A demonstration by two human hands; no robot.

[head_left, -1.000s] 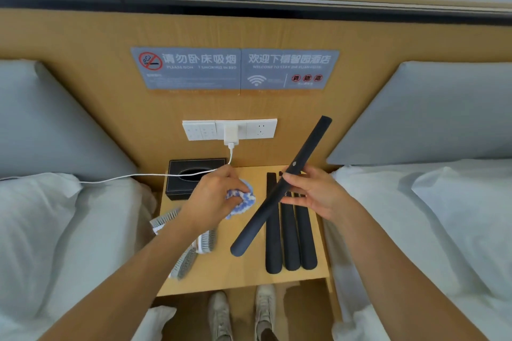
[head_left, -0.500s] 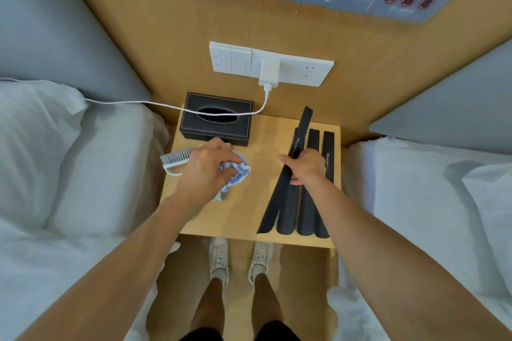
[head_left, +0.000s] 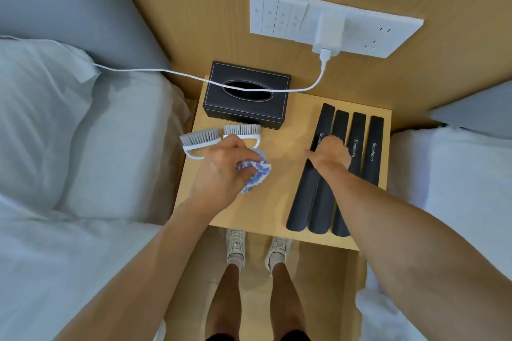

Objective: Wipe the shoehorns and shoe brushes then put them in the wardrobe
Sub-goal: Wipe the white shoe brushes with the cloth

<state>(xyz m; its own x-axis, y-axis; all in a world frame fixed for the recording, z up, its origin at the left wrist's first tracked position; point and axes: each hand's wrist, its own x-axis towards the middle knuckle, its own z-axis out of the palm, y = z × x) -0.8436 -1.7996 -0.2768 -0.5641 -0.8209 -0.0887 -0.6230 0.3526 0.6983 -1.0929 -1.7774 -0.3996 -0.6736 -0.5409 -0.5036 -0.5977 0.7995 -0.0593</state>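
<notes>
Several black shoehorns (head_left: 357, 174) lie side by side on the right half of the wooden nightstand (head_left: 277, 202). My right hand (head_left: 329, 153) rests on top of the leftmost shoehorn (head_left: 303, 196), thumb stretched out to the left. My left hand (head_left: 221, 171) grips a crumpled blue-and-white cloth (head_left: 256, 173) over the nightstand's left half. Two white shoe brushes with grey bristles (head_left: 198, 142) (head_left: 243, 133) lie just beyond that hand, partly hidden by its knuckles.
A black tissue box (head_left: 243, 108) stands at the nightstand's back left, with a white charger cable (head_left: 166, 72) draped over it from the wall socket panel (head_left: 329, 25). White beds flank the nightstand left (head_left: 83, 147) and right (head_left: 457, 174). My feet (head_left: 235, 246) stand before it.
My right hand has brought the raised shoehorn down flat beside the others, now the leftmost. My head has tilted down. The left hand keeps the cloth near the brushes.
</notes>
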